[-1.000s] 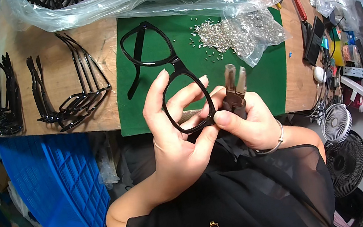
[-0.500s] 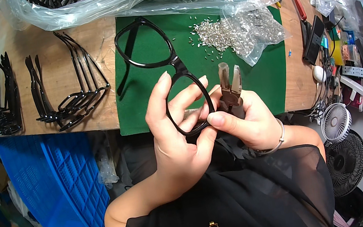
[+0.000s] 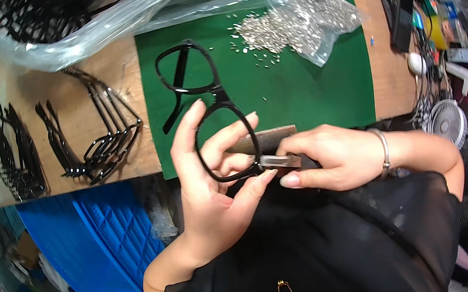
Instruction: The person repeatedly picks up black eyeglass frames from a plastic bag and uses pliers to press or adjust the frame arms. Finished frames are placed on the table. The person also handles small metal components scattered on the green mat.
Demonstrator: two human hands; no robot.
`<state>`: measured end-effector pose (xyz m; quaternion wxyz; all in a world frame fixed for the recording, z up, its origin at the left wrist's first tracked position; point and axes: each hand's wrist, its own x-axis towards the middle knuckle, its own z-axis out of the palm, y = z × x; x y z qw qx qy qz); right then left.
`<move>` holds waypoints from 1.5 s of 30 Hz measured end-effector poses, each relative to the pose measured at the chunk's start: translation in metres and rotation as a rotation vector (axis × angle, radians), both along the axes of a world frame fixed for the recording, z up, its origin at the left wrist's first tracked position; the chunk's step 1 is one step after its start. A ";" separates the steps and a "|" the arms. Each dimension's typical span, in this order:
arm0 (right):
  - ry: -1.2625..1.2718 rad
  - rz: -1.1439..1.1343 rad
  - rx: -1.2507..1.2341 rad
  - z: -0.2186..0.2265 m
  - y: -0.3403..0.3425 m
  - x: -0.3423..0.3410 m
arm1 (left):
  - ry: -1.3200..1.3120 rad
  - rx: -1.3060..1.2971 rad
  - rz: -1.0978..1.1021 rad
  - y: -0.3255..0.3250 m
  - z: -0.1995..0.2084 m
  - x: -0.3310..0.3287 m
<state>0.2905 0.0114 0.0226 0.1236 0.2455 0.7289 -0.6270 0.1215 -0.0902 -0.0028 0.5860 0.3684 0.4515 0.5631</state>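
Observation:
My left hand point(image 3: 206, 182) grips a black eyeglass frame point(image 3: 220, 94) by its nearer rim, thumb and fingers around the lower corner. The frame is held upright lengthwise, its farther rim and one temple arm reaching out above the green mat point(image 3: 312, 94). No lenses can be made out in it. In my right hand point(image 3: 336, 156) is a pair of pliers, whose metal jaws point(image 3: 280, 161) meet the corner of the nearer rim beside my left thumb. The handles are mostly hidden in my palm. What the jaws hold there is too small to tell.
Small silvery metal pieces point(image 3: 264, 33) spill from a clear plastic bag point(image 3: 324, 36) on the mat. Stacked black eyeglass frames point(image 3: 109, 130) lie at left. A large plastic bag of black frames point(image 3: 55, 18) lines the back. A blue crate point(image 3: 87, 253) stands below the table's left edge.
The pliers have turned from pointing away to pointing left, and their jaws now reach the frame's corner. My right hand has rolled over with them. The view has shifted slightly.

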 end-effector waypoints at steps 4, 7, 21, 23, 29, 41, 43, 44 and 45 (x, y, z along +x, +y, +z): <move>-0.015 0.055 0.119 0.002 0.004 -0.004 | 0.018 -0.056 -0.017 0.001 0.002 0.001; -0.091 0.087 0.255 0.002 0.000 -0.005 | 0.017 -0.079 -0.065 0.001 0.001 -0.001; -0.229 0.014 0.939 -0.063 -0.003 0.015 | 0.143 -0.248 -0.034 0.015 -0.005 0.007; -0.202 -0.017 0.991 -0.072 -0.010 0.015 | 0.186 -0.219 -0.040 0.005 -0.011 0.006; -0.111 -0.181 0.946 -0.060 0.010 0.016 | 0.202 -0.070 -0.001 -0.042 -0.033 0.000; -0.030 -0.108 0.981 -0.096 0.021 -0.003 | -0.328 -0.413 -0.051 -0.028 -0.029 0.005; 0.004 -0.083 0.943 -0.094 0.021 -0.001 | -0.033 -0.266 -0.077 -0.028 -0.035 0.011; 0.085 -0.148 0.899 -0.079 0.016 -0.003 | -0.049 -0.269 -0.024 -0.026 -0.034 0.015; 0.140 -0.206 0.799 -0.067 0.012 -0.004 | -0.064 -0.272 0.029 -0.025 -0.033 0.019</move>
